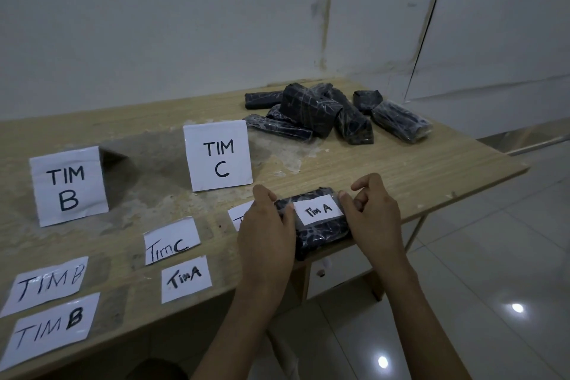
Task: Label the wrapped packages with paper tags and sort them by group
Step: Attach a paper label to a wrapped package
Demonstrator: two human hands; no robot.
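We see a dark wrapped package (317,227) lying at the near edge of the wooden table (401,170), just in front of the standing sign marked TIM C (218,154). A white tag reading Tim A (318,210) sits flat on its top face. Our left hand (266,234) grips the package's left end, the fingers curled over it and the thumb lying on top beside the tag's left edge. Our right hand (373,216) holds the right end, the thumb pressed at the tag's right edge and the other fingers bent close around the wrapping, the forefinger raised a little. Both forearms reach in from below, over the tiled floor (493,256). At the far right of the table we find a loose pile of more dark wrapped packages (324,111), heaped across one another and bearing no tags we can see. To the left stands a second sign marked TIM B (68,185). Loose tags lie flat near the front edge: one Tim C (171,239), one Tim A (186,278), two TIM B (49,284) (51,328), and another tag (239,214) mostly hidden behind the left hand, its writing unreadable.
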